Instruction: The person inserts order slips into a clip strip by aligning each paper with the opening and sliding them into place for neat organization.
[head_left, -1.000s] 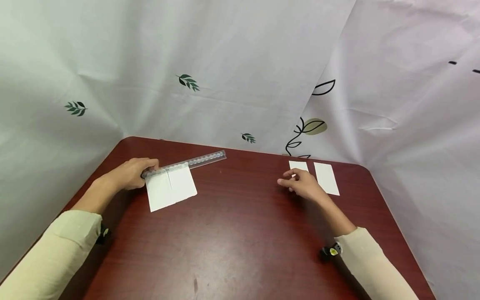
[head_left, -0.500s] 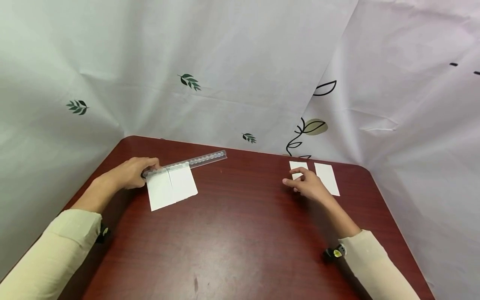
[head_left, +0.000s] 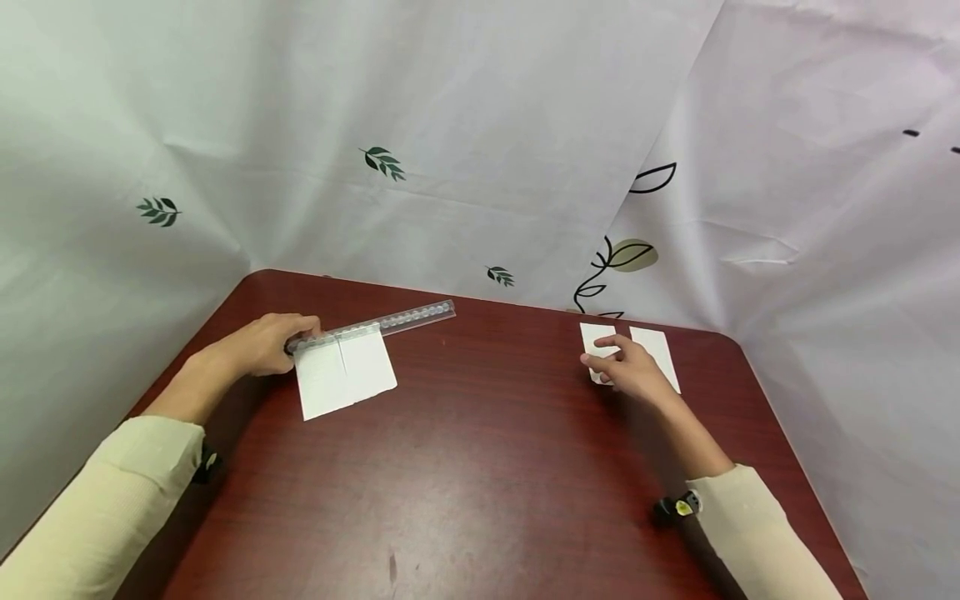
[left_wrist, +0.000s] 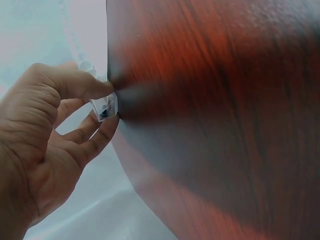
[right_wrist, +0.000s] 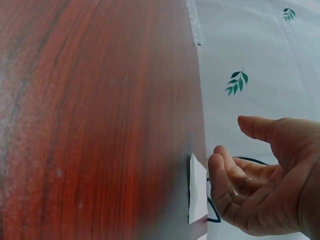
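In the head view, one end of a clear ruler (head_left: pixel 416 317) is being pinched by the left hand (head_left: pixel 262 343), and the top edge of a white sheet (head_left: pixel 348 377) is being overlapped by it, on the left of the brown table (head_left: pixel 465 467). On the right, a paper strip (head_left: pixel 592 332) is being partly hidden by the right hand (head_left: pixel 632 371); a second strip (head_left: pixel 653 348) is lying just beside it.

In the left wrist view, the ruler's end is being gripped between thumb and curled fingers; whether the sheet is being gripped too cannot be told.

In the right wrist view, the fingers are being held loosely bent, thumb well apart, with nothing grasped.
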